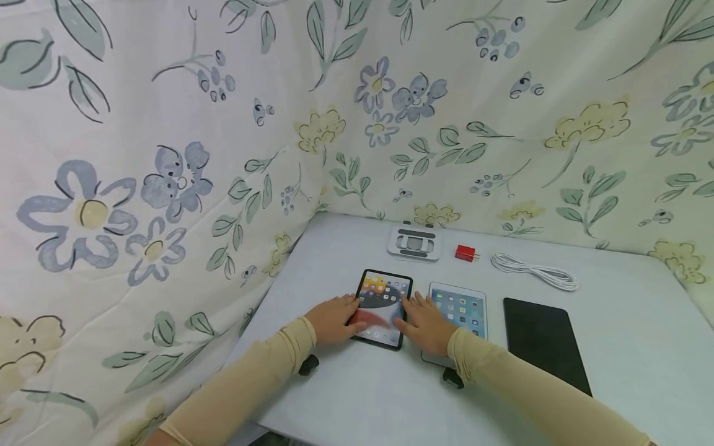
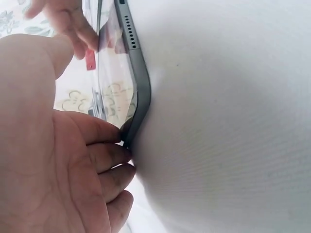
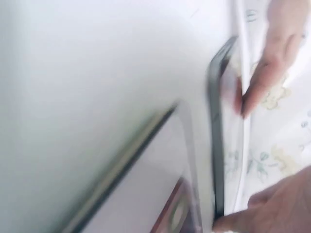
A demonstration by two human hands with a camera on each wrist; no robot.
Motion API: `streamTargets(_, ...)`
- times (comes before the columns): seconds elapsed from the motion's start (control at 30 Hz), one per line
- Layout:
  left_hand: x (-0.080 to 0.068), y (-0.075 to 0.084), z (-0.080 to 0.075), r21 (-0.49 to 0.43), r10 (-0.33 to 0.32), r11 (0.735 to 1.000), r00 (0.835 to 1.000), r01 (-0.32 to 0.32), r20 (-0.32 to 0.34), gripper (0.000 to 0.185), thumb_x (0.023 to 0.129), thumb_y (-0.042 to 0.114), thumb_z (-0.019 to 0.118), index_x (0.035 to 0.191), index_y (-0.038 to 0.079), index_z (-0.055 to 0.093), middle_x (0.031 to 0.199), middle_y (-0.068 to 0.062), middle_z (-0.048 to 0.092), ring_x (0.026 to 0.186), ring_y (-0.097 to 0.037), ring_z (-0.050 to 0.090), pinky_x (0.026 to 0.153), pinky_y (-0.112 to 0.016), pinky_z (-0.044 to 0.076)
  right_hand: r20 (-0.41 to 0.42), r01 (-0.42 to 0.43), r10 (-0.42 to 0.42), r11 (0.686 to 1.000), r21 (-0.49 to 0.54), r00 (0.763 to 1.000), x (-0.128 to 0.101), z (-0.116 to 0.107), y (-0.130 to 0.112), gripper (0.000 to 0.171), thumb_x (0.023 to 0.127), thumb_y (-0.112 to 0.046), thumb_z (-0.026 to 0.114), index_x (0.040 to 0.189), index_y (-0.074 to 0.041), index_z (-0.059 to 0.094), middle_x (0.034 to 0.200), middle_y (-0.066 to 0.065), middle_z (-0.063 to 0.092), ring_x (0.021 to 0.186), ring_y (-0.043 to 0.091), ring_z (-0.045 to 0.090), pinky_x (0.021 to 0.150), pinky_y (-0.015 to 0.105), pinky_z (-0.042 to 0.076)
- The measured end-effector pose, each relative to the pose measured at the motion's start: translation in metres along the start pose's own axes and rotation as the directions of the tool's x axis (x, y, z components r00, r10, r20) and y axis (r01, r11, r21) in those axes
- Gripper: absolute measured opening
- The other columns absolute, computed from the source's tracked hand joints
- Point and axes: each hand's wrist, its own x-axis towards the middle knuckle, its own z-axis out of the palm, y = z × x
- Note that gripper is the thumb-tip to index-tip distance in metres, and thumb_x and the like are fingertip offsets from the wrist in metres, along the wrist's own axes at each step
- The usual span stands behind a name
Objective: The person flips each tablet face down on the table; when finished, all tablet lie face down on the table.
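Makeshift recording booth, floral sheets (image 1: pixel 167 155) draped around white table (image 1: pixel 613 334), tablets laid out

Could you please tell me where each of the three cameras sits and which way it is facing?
Head: above, looking down at the table; both sleeved arms and both hands flank the black-framed tablet.
Left wrist: low by the left hand, looking along the tablet's edge.
Right wrist: low, blurred; the right hand's fingertips show.
All share that tablet.
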Motion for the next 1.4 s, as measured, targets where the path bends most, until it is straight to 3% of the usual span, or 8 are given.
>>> streamTargets(0.23,0.001,0.003,0.001,0.046,0.010,0.999,1.000,-0.009,-0.004,0.086,0.108,0.067,0.040,0.162,0.001,0.042,0.167,-0.018,0.040,0.156,-0.029,0.035,0.126,-0.039,0.028,0.019,-0.129,0.128,0.966,0.223,0.992,0.000,-0.001,-0.007,0.082,0.112,-0.060,0.038,0.170,-0.004,0.022,0.172,0.031,0.016,0.158,0.054,0.007,0.122,0.075,0.009)
streamTargets(0.37,0.000,0.004,-0.003,0.048,0.002,0.999,1.000,-0.002,0.002,0.084,0.109,0.065,0.040,0.162,0.000,0.043,0.167,-0.018,0.040,0.156,-0.029,0.036,0.126,-0.040,0.028,0.030,-0.144,0.141,0.935,0.324,0.989,-0.001,-0.004,-0.011,0.086,0.110,-0.065,0.037,0.171,-0.006,0.021,0.172,0.032,0.013,0.157,0.057,0.006,0.118,0.081,0.010)
streamTargets(0.57,0.000,0.004,-0.004,0.043,-0.006,0.999,1.000,0.005,0.006,0.083,0.109,0.064,0.042,0.161,0.000,0.044,0.166,-0.019,0.041,0.155,-0.030,0.036,0.127,-0.040,0.028,0.039,-0.142,0.139,0.889,0.435,0.990,-0.005,-0.009,-0.016,0.087,0.109,-0.067,0.036,0.172,-0.009,0.017,0.174,0.030,0.008,0.158,0.054,0.002,0.119,0.080,0.008)
streamTargets(0.77,0.001,0.004,-0.005,0.025,-0.014,1.000,1.000,0.013,0.006,0.083,0.109,0.064,0.040,0.162,0.000,0.044,0.166,-0.019,0.041,0.155,-0.031,0.037,0.127,-0.040,0.028,0.005,-0.107,0.117,0.884,0.456,0.993,-0.007,-0.014,-0.016,0.079,0.112,-0.059,0.039,0.172,-0.012,0.018,0.174,0.028,0.009,0.159,0.052,0.003,0.119,0.079,0.009)
streamTargets(1.0,0.001,0.005,-0.007,-0.011,-0.009,1.000,1.000,0.010,0.002,0.082,0.109,0.064,0.041,0.161,0.000,0.045,0.164,-0.019,0.044,0.153,-0.033,0.041,0.125,-0.043,0.032,-0.031,-0.074,0.095,0.905,0.420,0.995,-0.012,-0.025,-0.023,0.085,0.109,-0.067,0.039,0.173,-0.014,0.019,0.175,0.025,0.009,0.160,0.051,0.003,0.118,0.081,0.012)
streamTargets(1.4,0.007,0.009,-0.006,-0.046,0.031,0.998,0.999,-0.032,-0.025,0.080,0.112,0.062,0.035,0.159,-0.001,0.048,0.161,-0.019,0.049,0.150,-0.033,0.045,0.125,-0.042,0.033,-0.083,-0.042,0.078,0.930,0.364,0.994,-0.015,-0.038,-0.037,0.088,0.109,-0.069,0.037,0.172,-0.010,0.020,0.176,0.023,0.009,0.159,0.052,-0.001,0.121,0.076,0.008)
